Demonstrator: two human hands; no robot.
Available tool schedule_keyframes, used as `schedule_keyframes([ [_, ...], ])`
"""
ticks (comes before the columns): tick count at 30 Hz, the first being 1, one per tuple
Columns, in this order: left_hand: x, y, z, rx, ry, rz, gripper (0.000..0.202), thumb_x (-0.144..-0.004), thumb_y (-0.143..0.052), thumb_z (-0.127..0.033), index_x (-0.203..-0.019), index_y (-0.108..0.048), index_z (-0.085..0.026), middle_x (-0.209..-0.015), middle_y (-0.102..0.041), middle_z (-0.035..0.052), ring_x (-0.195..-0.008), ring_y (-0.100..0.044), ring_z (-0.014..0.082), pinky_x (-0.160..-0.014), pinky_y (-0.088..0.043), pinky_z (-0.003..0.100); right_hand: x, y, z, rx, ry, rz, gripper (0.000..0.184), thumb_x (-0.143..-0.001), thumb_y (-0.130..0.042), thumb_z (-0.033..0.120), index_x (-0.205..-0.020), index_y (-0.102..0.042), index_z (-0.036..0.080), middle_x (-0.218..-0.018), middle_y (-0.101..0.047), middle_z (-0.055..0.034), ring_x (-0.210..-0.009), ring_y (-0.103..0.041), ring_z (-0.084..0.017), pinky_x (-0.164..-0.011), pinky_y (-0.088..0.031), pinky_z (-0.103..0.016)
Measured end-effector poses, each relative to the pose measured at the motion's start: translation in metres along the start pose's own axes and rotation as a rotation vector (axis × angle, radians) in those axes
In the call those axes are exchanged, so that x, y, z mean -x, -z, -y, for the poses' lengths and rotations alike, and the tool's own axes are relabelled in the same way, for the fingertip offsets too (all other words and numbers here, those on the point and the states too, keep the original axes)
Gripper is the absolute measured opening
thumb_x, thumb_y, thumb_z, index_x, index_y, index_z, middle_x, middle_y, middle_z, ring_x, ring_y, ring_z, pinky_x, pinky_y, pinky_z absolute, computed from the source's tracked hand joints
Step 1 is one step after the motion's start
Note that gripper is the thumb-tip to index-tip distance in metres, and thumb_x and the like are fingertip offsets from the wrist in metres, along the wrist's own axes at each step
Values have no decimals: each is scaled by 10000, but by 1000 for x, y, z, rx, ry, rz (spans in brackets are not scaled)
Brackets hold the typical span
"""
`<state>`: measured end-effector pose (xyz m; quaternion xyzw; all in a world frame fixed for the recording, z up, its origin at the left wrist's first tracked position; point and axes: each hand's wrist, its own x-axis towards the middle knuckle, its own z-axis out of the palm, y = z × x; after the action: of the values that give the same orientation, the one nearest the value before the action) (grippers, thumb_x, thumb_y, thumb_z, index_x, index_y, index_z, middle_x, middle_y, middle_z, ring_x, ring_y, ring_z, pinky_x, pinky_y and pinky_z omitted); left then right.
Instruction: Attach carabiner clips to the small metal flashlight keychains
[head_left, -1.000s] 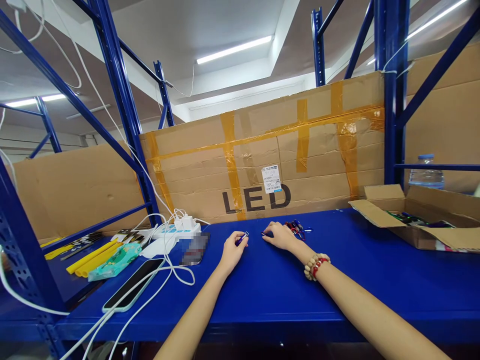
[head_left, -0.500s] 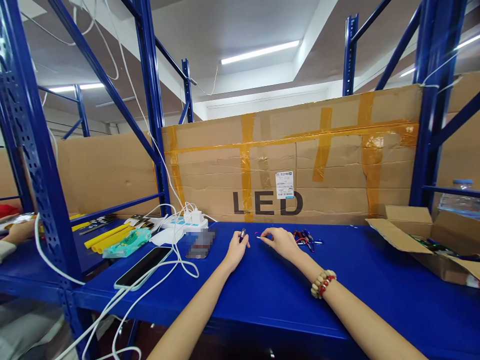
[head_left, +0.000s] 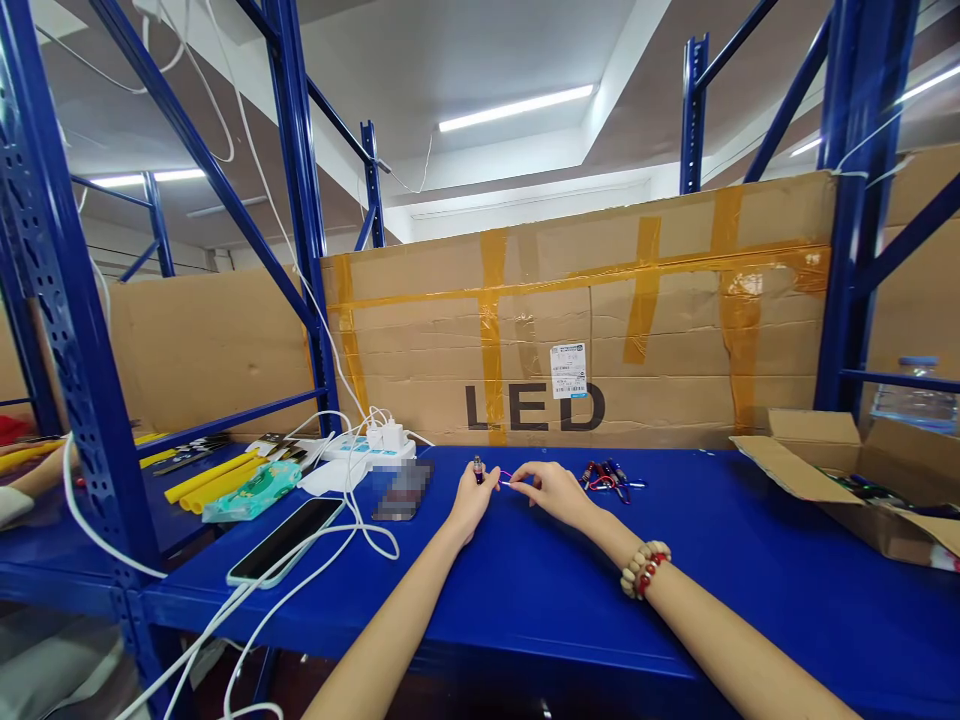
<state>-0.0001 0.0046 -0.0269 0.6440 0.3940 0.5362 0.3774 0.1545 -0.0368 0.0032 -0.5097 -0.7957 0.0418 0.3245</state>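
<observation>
My left hand (head_left: 471, 503) rests on the blue shelf top (head_left: 540, 580) and pinches a small purple cylinder (head_left: 478, 468) upright between its fingers. My right hand (head_left: 555, 489), with a bead bracelet (head_left: 643, 566) on the wrist, pinches a thin pink loop or cord (head_left: 507, 479) that reaches toward the cylinder. A small pile of similar red and blue pieces (head_left: 607, 475) lies just right of my right hand.
A taped cardboard box marked LED (head_left: 570, 330) stands behind. An open carton (head_left: 862, 480) and a water bottle (head_left: 911, 395) are at right. A phone (head_left: 285, 540), white cables (head_left: 330, 550), power strip (head_left: 367, 445), tissue pack (head_left: 251, 490) and yellow tubes (head_left: 206, 478) lie left. Another person's arm (head_left: 30, 480) shows at far left.
The view swung left. My left hand turned the purple cylinder upright, and my right hand brought the thin pink cord closer to it.
</observation>
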Motion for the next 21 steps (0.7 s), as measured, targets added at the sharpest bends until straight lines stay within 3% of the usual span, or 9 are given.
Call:
schedule_keyframes([
  [4, 2, 1, -4, -16, 28, 29, 256, -739, -550, -362, -738, -396, -158, -592, -486, -34, -554, -446, 86, -598, -346, 218, -1, -4, -3, -92, 2, 29, 204, -809, -486, 368, -851, -613, 214, -763, -641, 31, -552, -570, -81, -582, -372, -206],
  [8, 1, 1, -4, -29, -5, 51, 157, -770, -485, -260, -715, -375, -162, -576, -474, -42, -543, -442, 82, -596, -331, 214, 0, -6, -4, -132, -4, 22, 308, -802, -495, 379, -1068, -541, 231, -940, -636, 4, -534, -571, -75, -590, -398, -209],
  [10, 0, 1, -4, -22, -19, 64, 123, -778, -452, -219, -711, -364, -164, -573, -472, -42, -547, -442, 83, -599, -328, 213, 1, -7, -3, -80, 18, 38, 345, -828, -454, 393, -1126, -535, 238, -915, -643, -6, -563, -579, -91, -604, -399, -217],
  [14, 0, 1, -4, -52, -90, 92, 124, -777, -425, -181, -691, -336, -170, -565, -451, -41, -577, -454, 92, -627, -333, 220, 2, -7, -1, 10, 110, 99, 351, -877, -356, 421, -1061, -597, 243, -828, -644, -7, -607, -576, -111, -591, -373, -215],
  [21, 3, 3, -8, -181, -147, 148, 158, -778, -407, -189, -650, -316, -175, -549, -434, -39, -564, -451, 93, -619, -332, 223, 1, -7, 0, 187, 160, 103, 292, -882, -382, 374, -868, -612, 195, -756, -614, -27, -668, -550, -131, -549, -304, -209],
])
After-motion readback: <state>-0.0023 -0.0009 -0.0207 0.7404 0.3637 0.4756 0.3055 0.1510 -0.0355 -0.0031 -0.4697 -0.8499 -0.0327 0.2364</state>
